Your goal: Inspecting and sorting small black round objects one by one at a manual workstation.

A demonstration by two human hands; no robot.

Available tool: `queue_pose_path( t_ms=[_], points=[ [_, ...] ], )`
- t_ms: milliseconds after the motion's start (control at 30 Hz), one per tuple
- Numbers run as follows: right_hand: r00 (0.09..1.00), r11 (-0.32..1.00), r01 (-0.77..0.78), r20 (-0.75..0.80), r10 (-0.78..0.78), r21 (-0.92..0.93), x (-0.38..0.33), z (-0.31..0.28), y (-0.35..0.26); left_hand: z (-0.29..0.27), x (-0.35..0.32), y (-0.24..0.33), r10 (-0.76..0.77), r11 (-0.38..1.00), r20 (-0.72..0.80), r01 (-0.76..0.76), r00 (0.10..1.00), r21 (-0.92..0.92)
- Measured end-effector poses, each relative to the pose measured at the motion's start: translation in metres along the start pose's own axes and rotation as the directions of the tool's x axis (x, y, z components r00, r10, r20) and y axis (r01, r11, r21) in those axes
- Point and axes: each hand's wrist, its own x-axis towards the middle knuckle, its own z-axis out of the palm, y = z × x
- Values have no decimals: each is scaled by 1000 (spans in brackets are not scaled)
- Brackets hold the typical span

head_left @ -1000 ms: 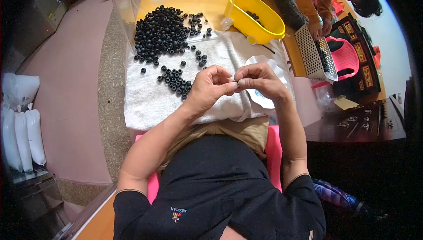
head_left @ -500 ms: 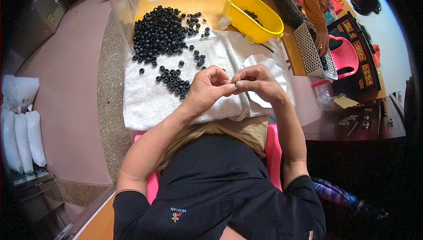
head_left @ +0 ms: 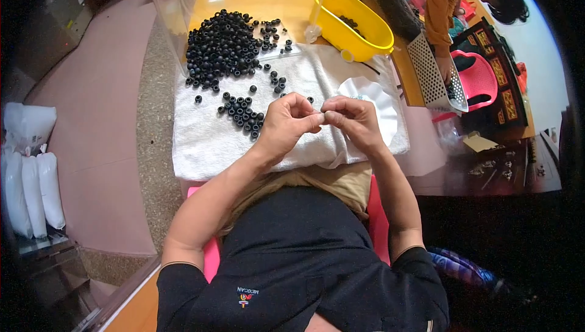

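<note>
My left hand (head_left: 286, 120) and my right hand (head_left: 355, 120) meet above a white towel (head_left: 204, 143), thumbs and forefingers pinched tip to tip. Whatever they grip is too small and too covered to name. A loose cluster of small black round pieces with holes (head_left: 242, 114) lies just left of my left hand. Farther off, a big heap of the same pieces (head_left: 220, 48) spills from a clear plastic bin (head_left: 167, 12) onto the towel. Under and beyond my right hand lies a white disc with a wavy edge (head_left: 385, 109).
A yellow oval tub (head_left: 382, 45) holding some dark pieces stands at the far right of the towel. Beyond it, a person in an orange sleeve (head_left: 437, 9) reaches into a white perforated basket (head_left: 426, 76) beside a pink chair (head_left: 481, 82). White filled bags (head_left: 36, 192) stand at far left.
My right hand has tilted slightly and its fingers have bunched closer together at the pinch. The other person's hand has moved lower into the basket. The whole view has shifted a little.
</note>
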Motion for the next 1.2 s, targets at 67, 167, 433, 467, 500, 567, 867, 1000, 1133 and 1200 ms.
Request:
queue_pose_path(
  t_ms=[67,167,433,467,500,567,867,1000,1133,1200],
  points=[
    [982,973,184,-9,-187,-137,-3,4,5,1,0,-2,-17,998,-13,16,1000,-58],
    [945,907,306,-25,-327,-288,-8,13,3,-2,0,-6,-53,992,-19,51,998,-111],
    [866,735,401,-35,-499,-546,-6,23,9,-2,1,-9,-78,976,-22,72,997,-204],
    [855,717,402,-47,-517,-569,-6,25,8,-3,1,-9,-79,976,-20,73,997,-205],
    [843,699,404,-56,-535,-590,-5,27,7,-4,1,-9,-64,980,-26,57,998,-193],
    [844,713,391,-84,-530,-582,-6,32,7,-5,1,-11,-49,983,-32,42,998,-180],
    [864,803,385,-127,-486,-456,-8,29,22,-2,3,-15,-54,977,-22,49,998,-207],
    [800,653,422,-81,-595,-629,-9,29,6,-2,1,-13,-68,975,-22,62,997,-212],
    [738,549,511,11,-674,-662,-7,26,-2,-2,1,-13,-42,979,-25,36,999,-199],
    [689,444,544,76,-721,-712,-6,26,-5,-3,2,-14,-44,978,-18,40,999,-204]
  ],
)
